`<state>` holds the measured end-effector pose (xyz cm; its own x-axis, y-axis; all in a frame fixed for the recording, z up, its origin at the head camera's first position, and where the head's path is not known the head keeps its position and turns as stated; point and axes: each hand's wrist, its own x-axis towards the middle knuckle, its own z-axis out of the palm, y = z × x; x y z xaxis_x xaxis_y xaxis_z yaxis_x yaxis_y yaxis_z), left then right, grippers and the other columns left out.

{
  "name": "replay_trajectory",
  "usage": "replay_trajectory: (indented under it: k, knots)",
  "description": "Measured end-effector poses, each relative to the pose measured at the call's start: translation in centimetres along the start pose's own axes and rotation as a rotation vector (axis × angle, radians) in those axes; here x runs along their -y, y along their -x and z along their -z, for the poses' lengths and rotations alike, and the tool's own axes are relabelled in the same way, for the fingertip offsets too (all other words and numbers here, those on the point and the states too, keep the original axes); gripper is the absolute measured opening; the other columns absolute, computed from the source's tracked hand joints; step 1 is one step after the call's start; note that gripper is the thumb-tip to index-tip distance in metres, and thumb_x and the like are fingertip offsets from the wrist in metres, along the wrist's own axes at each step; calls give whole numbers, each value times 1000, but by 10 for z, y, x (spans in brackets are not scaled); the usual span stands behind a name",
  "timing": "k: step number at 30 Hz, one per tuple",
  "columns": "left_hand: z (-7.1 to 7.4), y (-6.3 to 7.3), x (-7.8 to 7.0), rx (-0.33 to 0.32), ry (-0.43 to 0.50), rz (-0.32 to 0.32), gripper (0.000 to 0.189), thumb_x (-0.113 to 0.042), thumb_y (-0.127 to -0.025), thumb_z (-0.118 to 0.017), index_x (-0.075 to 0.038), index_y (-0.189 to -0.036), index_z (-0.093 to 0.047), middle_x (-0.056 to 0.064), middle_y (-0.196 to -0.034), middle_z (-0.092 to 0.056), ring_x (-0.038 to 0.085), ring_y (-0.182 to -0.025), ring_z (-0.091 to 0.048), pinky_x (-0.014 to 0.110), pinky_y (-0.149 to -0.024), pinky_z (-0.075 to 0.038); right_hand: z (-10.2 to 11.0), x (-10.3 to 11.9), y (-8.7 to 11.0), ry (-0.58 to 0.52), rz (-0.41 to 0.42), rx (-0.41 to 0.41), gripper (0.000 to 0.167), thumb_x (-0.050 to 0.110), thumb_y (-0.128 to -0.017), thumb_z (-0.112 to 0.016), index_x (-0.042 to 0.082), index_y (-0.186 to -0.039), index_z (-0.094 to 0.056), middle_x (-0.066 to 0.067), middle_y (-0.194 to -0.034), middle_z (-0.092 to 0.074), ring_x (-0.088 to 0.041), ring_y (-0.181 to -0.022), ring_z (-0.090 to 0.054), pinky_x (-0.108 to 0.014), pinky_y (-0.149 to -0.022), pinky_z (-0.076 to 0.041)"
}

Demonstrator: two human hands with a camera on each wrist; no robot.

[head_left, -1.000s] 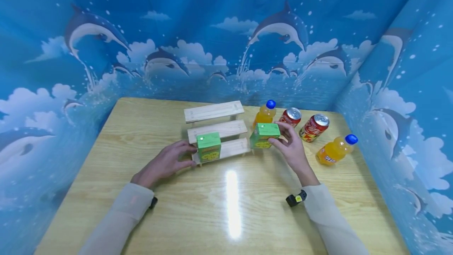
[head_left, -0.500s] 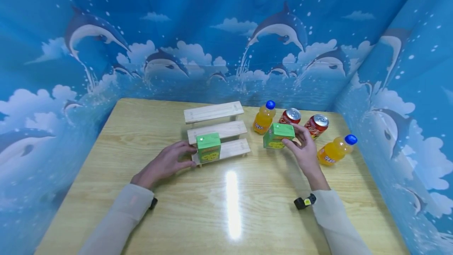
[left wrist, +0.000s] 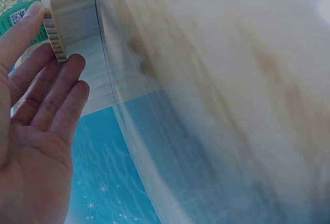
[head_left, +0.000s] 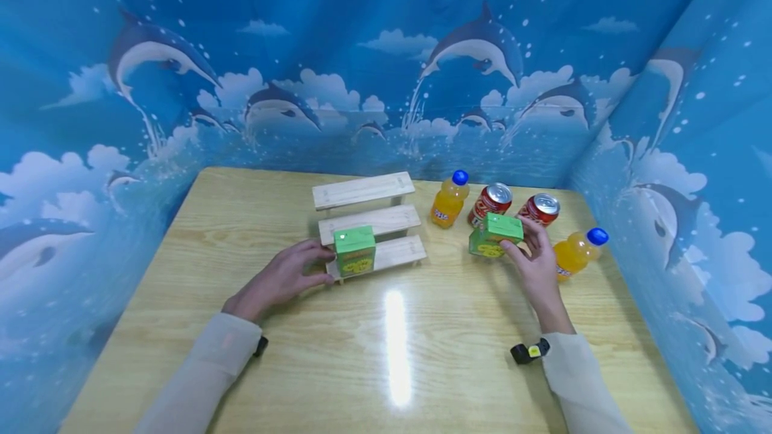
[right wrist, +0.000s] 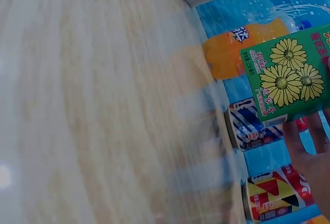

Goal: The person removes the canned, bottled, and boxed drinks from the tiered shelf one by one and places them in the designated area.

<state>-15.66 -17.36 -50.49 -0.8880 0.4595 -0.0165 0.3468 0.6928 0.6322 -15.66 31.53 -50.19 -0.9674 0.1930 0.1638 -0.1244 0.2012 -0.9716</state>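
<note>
In the head view my right hand (head_left: 535, 272) pinches a green drink carton (head_left: 494, 236) between thumb and fingers, over the right side of the table. Yellow flowers show on that carton (right wrist: 290, 74) in the right wrist view. A second green carton (head_left: 354, 250) stands on the lowest step of a three-tier wooden shelf (head_left: 395, 253), at its left end. Beside that end is my left hand (head_left: 283, 278), thumb toward the front. Its fingers (left wrist: 66, 98) lie fairly straight at the shelf's side panel in the left wrist view, with the thumb overlapping the carton there.
Behind the held carton stand two red soda cans (head_left: 498, 194) (head_left: 545, 205). One orange soda bottle (head_left: 449, 201) is right of the shelf; another orange bottle (head_left: 575, 253) is partly behind my right hand. A blue dolphin-print curtain (head_left: 386, 86) borders the table (head_left: 338, 353).
My right hand has carried its carton rightward, away from the shelf to in front of the cans. My left hand, the shelf and the other carton have stayed put.
</note>
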Motion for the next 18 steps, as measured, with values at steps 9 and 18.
replay_trajectory:
  k: [9,18]
  knots:
    - [-1,0,2,-8,-7,-17,50,-33,-97,-84,-9,-139,-72,9,-138,-70,33,-130,-67,58,-112,-56,7,-7,5,45,-123,-60,69,23,-106,-74,18,-166,-40,-2,-168,-47,-13,-151,-46,-12,-109,-48]
    - [-1,-1,3,-4,13,-7,51,-34,-97,-84,-10,-140,-72,9,-139,-70,34,-132,-66,59,-113,-56,7,-18,6,29,-95,-132,65,20,-108,-71,19,-166,-41,-3,-169,-46,-18,-157,-43,-16,-115,-46]
